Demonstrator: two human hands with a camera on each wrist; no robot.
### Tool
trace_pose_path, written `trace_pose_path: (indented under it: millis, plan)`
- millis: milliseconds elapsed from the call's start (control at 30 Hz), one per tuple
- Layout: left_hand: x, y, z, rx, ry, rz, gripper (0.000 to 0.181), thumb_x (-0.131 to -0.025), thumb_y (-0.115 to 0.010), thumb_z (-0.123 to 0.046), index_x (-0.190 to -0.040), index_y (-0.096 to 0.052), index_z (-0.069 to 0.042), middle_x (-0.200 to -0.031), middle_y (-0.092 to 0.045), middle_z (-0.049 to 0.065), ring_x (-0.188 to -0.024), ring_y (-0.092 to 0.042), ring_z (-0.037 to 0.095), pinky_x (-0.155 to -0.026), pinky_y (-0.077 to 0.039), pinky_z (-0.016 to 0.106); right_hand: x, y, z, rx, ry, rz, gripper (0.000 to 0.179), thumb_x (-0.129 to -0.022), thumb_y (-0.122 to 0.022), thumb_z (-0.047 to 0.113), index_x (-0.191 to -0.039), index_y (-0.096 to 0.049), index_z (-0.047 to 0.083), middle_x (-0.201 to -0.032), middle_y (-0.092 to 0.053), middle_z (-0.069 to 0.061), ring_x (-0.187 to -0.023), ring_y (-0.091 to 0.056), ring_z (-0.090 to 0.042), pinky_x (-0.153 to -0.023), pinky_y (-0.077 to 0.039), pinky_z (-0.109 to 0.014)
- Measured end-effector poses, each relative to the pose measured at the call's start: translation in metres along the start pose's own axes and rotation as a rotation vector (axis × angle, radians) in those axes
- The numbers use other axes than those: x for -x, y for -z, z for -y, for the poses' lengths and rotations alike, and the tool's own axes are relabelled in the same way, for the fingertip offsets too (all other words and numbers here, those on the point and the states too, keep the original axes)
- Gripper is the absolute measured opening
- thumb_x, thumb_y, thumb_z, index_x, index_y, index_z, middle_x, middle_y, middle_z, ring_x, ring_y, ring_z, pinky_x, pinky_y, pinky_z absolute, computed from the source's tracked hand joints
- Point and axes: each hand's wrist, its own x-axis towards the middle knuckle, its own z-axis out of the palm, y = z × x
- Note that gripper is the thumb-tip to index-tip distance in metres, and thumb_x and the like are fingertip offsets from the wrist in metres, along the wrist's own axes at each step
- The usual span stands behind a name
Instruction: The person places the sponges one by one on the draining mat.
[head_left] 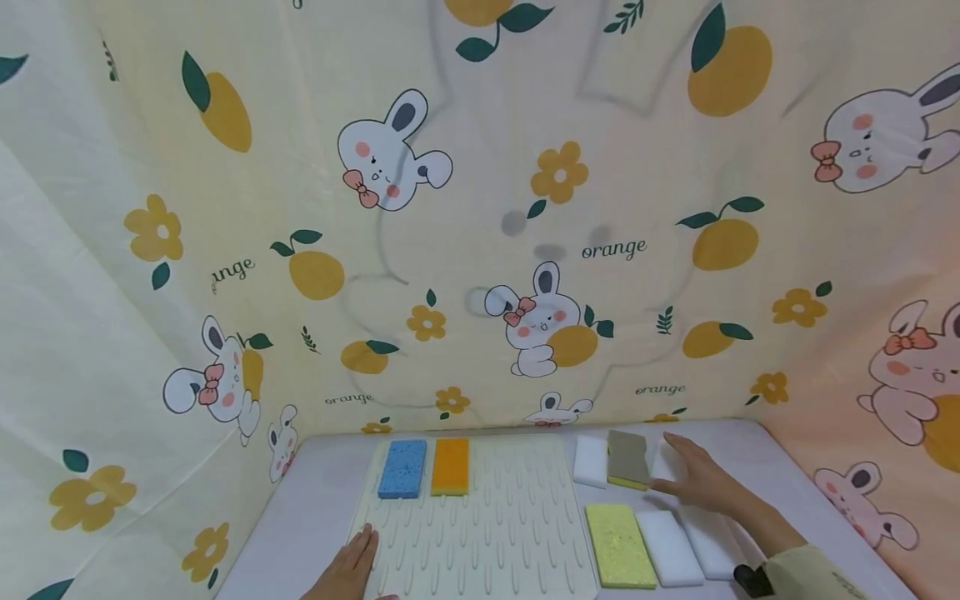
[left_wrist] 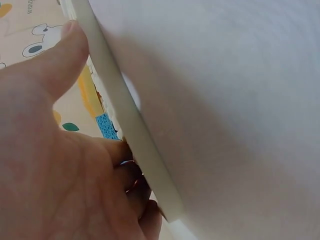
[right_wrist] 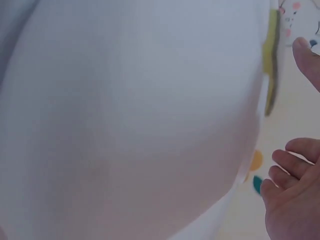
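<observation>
My left hand (head_left: 347, 567) rests with extended fingers on the left edge of a pale ribbed mat (head_left: 480, 533). The left wrist view shows its thumb and fingers along the mat's thick rim (left_wrist: 135, 135). A blue sponge (head_left: 402, 469) and an orange sponge (head_left: 450, 467) lie side by side on the mat's far left. At the back right, my right hand (head_left: 708, 479) spreads thumb and fingers over a white sponge (head_left: 663, 460), partly hiding it; contact is unclear. Just left of that lies a grey-topped yellow sponge (head_left: 627, 458).
Right of the mat, a light yellow sponge (head_left: 619, 546) and two white sponges (head_left: 670, 547) lie in the front row. Another white sponge (head_left: 591, 461) lies behind. A printed curtain (head_left: 480, 208) rises behind the white table (head_left: 277, 533).
</observation>
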Motion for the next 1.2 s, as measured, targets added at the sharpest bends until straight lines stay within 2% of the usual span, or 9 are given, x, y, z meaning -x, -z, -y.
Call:
trace_pose_path:
  millis: [233,433,633,933,1200]
  plan:
    - [0.002,0.002,-0.005,0.014,0.043,0.012,0.102,-0.098,-0.068,-0.064,-0.153,-0.043,0.019,-0.161,-0.04,0.037,-0.143,-0.045,0.057,-0.11,-0.043,0.071,-0.004,0.0,-0.016,0.036,-0.042,0.027,0.118,-0.089,-0.086,0.052,-0.157,-0.024,-0.022,-0.158,-0.025,-0.05,-0.143,-0.027,-0.07,-0.114,-0.03,-0.078]
    - [0.001,0.003,-0.008,0.034,0.104,0.066,0.109,-0.096,-0.065,-0.071,-0.156,-0.039,0.017,-0.166,-0.036,0.034,-0.149,-0.04,0.054,-0.115,-0.038,0.07,-0.006,0.0,-0.02,0.04,-0.094,0.053,0.123,-0.086,-0.089,0.053,-0.158,-0.022,-0.022,-0.157,-0.023,-0.05,-0.142,-0.028,-0.07,-0.114,-0.031,-0.078]
    - [-0.002,0.004,-0.007,0.023,0.129,0.107,0.112,-0.095,-0.063,-0.073,-0.157,-0.037,0.017,-0.167,-0.033,0.033,-0.151,-0.037,0.054,-0.118,-0.035,0.069,-0.007,-0.002,-0.022,0.025,-0.119,0.069,0.125,-0.085,-0.09,0.053,-0.158,-0.021,-0.021,-0.157,-0.023,-0.05,-0.143,-0.027,-0.07,-0.114,-0.031,-0.077]
    - [0.0,0.004,-0.009,0.033,0.14,0.11,0.114,-0.095,-0.062,-0.075,-0.158,-0.036,0.016,-0.169,-0.031,0.032,-0.152,-0.036,0.053,-0.119,-0.033,0.07,-0.009,-0.004,-0.028,0.03,-0.129,0.078,0.127,-0.086,-0.09,0.053,-0.156,-0.019,-0.025,-0.155,-0.02,-0.054,-0.143,-0.022,-0.072,-0.116,-0.025,-0.077]
    - [0.003,0.004,-0.008,0.04,0.106,0.076,0.108,-0.098,-0.063,-0.07,-0.158,-0.037,0.016,-0.167,-0.033,0.034,-0.15,-0.038,0.055,-0.117,-0.035,0.07,-0.009,-0.006,-0.03,0.006,-0.143,0.062,0.126,-0.087,-0.089,0.051,-0.157,-0.017,-0.025,-0.154,-0.021,-0.054,-0.143,-0.025,-0.071,-0.117,-0.027,-0.075]
